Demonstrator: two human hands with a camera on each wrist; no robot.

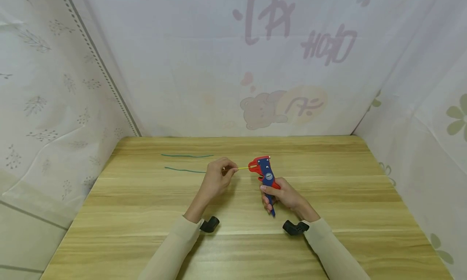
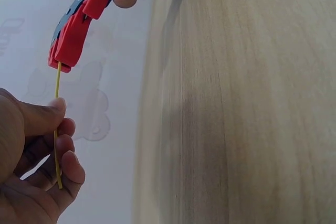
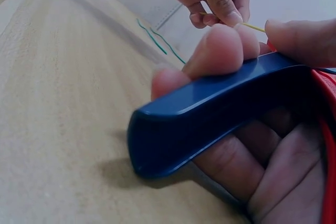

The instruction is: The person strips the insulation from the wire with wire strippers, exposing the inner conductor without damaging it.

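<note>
Toward the far edge of the surface (image 1: 339,158), the left hand (image 1: 217,176) pinches a yellow wire (image 1: 243,168), likely light and bendy, best held near the red-and-blue tool (image 1: 266,170), whose stiff-looking handle (image 3: 205,95) the right hand (image 1: 288,194) grips.

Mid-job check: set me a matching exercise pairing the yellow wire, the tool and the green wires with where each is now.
Things:
1. Yellow wire
2. Tool
3. Green wires

Places:
A. Lying on the table
B. Pinched by the left hand
C. Gripped in the right hand

Pairs: 1-B, 2-C, 3-A
</note>
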